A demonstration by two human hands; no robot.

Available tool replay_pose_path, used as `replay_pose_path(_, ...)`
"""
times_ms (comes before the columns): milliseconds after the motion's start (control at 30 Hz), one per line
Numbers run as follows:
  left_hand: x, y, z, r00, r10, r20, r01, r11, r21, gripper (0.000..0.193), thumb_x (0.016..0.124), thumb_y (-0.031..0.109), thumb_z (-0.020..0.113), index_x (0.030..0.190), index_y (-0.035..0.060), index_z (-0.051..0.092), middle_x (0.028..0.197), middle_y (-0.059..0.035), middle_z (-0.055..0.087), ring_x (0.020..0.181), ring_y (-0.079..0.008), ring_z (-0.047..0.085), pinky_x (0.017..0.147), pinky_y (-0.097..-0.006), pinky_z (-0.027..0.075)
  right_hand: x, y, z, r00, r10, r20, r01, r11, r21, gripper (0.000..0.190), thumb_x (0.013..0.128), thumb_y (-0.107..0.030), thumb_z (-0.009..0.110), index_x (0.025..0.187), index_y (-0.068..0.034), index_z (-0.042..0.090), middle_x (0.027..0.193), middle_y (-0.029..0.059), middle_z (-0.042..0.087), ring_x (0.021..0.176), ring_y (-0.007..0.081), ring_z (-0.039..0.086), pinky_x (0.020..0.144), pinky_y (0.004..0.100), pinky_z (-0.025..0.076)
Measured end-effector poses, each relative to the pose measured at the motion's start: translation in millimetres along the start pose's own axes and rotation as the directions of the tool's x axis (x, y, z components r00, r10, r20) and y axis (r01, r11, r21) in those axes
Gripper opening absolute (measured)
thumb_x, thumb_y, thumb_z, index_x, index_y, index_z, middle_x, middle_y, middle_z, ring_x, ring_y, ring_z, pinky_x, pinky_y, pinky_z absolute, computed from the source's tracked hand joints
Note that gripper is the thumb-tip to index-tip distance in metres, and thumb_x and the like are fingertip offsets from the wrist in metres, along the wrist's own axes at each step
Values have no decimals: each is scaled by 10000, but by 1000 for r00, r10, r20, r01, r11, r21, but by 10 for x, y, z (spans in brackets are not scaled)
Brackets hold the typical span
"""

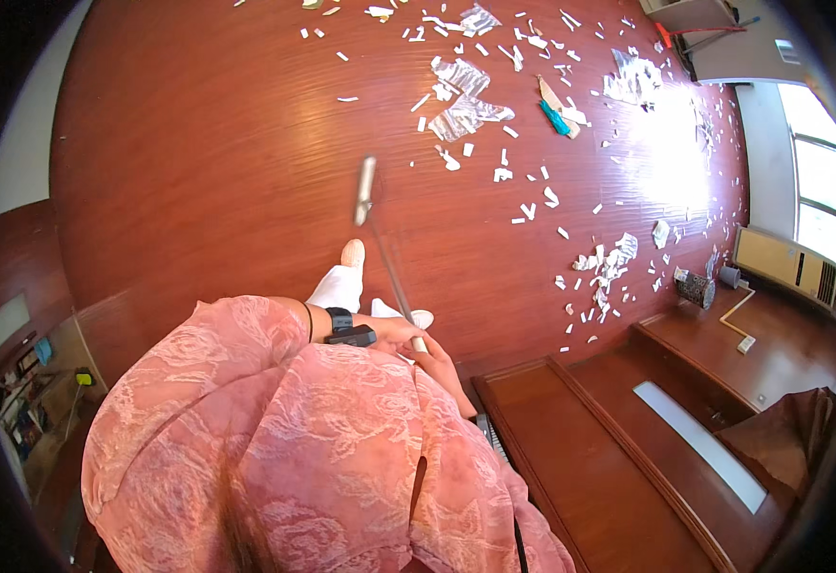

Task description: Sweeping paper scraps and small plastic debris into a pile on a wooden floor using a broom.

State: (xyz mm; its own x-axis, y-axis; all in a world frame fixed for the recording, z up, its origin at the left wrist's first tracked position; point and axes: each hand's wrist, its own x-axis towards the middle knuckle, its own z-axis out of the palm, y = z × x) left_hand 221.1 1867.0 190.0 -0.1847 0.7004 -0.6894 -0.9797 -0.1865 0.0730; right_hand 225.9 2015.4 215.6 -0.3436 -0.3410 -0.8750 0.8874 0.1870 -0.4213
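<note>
A long-handled floor tool, a mop or squeegee [392,272], slants from my hands to the floor ahead. Its narrow pale crosspiece [365,190], slightly blurred, lies beyond the toe of my left shoe [352,253]. My left hand [393,331], with a black watch and a dark device on its wrist, is closed around the upper handle. Just right of it and closer to my body, my right hand [438,362] grips the handle near its pale end. Scraps of white paper [504,174] and crumpled clear plastic [464,118] lie on the reddish wood floor [231,165] ahead and right.
A wooden cabinet or desk [589,465] stands close at my right. Farther right are a waste bin [695,289], a power strip [746,344] and an air conditioner [786,265] below a window. A broom-like tool with a red head [665,34] is at the upper right. Shelves [27,401] stand left.
</note>
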Motion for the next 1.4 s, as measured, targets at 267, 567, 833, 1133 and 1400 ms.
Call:
replay_pose_path(267, 839, 638, -507, 977, 124, -174, -177, 927, -331, 288, 870, 335, 293, 789, 150, 499, 657, -14, 527, 548, -163, 476, 470, -302, 360, 972, -712, -155, 971, -206, -119, 40, 637, -770, 372, 743, -170, 533, 1088, -30, 536, 609, 90, 567, 440, 122, 507, 374, 274, 408)
replay_pose_path(567, 1203, 1645, -356, 872, 367, -323, -422, 898, -121, 354, 900, 332, 327, 899, 21, 495, 802, -117, 575, 728, -242, 565, 669, -388, 458, 1017, -1438, -357, 829, -533, -170, 153, 509, -847, 509, 785, -238, 478, 1248, -114, 307, 923, 273, 551, 817, 416, 547, 694, 487, 422)
replay_pose_path(833, 2132, 1446, -26, 886, 386, -256, -208, 825, 526, 190, 804, 253, 449, 949, 135, 487, 762, -78, 565, 748, -211, 541, 556, -384, 454, 457, -1656, -1305, 993, -83, 88, 61, 970, 236, 544, 820, -123, 472, 1304, -155, 224, 780, 54, 536, 416, 64, 368, 353, 197, 292)
replay_pose_path(1133, 2032, 1860, 909, 849, -134, 511, -103, 907, 408, 229, 789, 172, 399, 597, 86, 490, 553, -22, 480, 497, -165, 470, 508, -288, 400, 457, -1273, -2050, 969, 237, 65, -216, 699, 682, 110, 836, -155, 438, 837, -46, 454, 544, -44, 387, 392, 46, 325, 344, 193, 252)
replay_pose_path(1400, 1583, 2486, 589, 990, -121, -76, 142, 898, 417, 144, 725, 166, 550, 783, 54, 619, 642, -33, 582, 564, -142, 544, 518, -275, 426, 783, -2009, -1369, 988, 92, -122, -34, 913, 407, 102, 816, -162, 425, 746, -90, 445, 528, -31, 396, 385, 60, 337, 332, 201, 252)
